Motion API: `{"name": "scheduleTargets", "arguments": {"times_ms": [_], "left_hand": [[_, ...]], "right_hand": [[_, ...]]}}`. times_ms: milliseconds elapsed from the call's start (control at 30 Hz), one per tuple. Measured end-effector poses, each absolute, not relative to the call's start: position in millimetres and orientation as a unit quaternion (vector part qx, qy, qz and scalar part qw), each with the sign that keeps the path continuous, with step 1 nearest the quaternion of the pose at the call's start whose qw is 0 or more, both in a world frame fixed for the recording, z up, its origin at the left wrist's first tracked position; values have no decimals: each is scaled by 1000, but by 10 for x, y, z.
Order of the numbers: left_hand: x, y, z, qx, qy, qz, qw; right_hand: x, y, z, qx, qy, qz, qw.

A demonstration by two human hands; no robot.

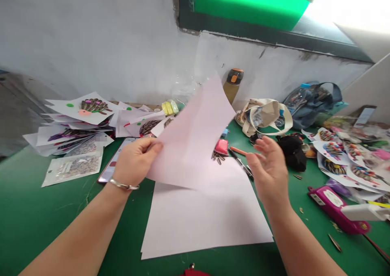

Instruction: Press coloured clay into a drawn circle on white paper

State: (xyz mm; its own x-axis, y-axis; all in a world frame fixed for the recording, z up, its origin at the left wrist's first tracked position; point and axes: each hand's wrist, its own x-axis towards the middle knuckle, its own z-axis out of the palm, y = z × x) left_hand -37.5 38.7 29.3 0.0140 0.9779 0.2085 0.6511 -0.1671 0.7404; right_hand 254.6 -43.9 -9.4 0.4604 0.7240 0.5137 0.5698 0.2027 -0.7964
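A white sheet of paper (195,142) is held up at a slant by my left hand (135,158), whose thumb and fingers pinch its left edge. Beneath it, more white paper (204,227) lies flat on the green table (128,235), with edges slightly offset. My right hand (271,174) hovers to the right of the raised sheet, fingers apart and holding nothing. Just beyond the flat paper are a red packet (222,146), several sunflower seeds (218,158), an orange stick-like pencil or crayon (238,151) and a black pen (240,162).
Seed-decorated picture sheets (91,109) are piled at left, beside seed-like bits in a clear bag (73,166) and a phone (106,170). More decorated sheets (335,158) and a magenta glue-gun-like tool (338,209) are at right. A bottle (233,87) and cloth bag (265,113) stand near the wall.
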Motion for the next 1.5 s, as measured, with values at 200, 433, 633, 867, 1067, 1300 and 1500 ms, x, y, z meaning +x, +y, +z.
{"name": "scheduleTargets", "arguments": {"times_ms": [200,433,633,867,1067,1300,1500], "left_hand": [[-484,444,440,478,515,559,440],[-349,392,307,459,461,463,602],[-235,344,256,539,465,300,636],[-276,437,145,639,479,257,544],[-255,468,20,686,500,198,490],[-189,446,-21,560,490,295,600],[-178,490,-80,450,493,389,635]], "right_hand": [[2292,-403,-227,-586,-435,387,563],[2250,-348,-114,-493,-360,533,586],[2519,-359,-173,-526,-296,599,527],[2515,-305,-193,-509,-300,604,534],[2599,-298,-164,-567,-281,537,557],[2779,-353,-113,-548,-314,571,524],[2760,-348,-237,-493,-397,605,483]]}}
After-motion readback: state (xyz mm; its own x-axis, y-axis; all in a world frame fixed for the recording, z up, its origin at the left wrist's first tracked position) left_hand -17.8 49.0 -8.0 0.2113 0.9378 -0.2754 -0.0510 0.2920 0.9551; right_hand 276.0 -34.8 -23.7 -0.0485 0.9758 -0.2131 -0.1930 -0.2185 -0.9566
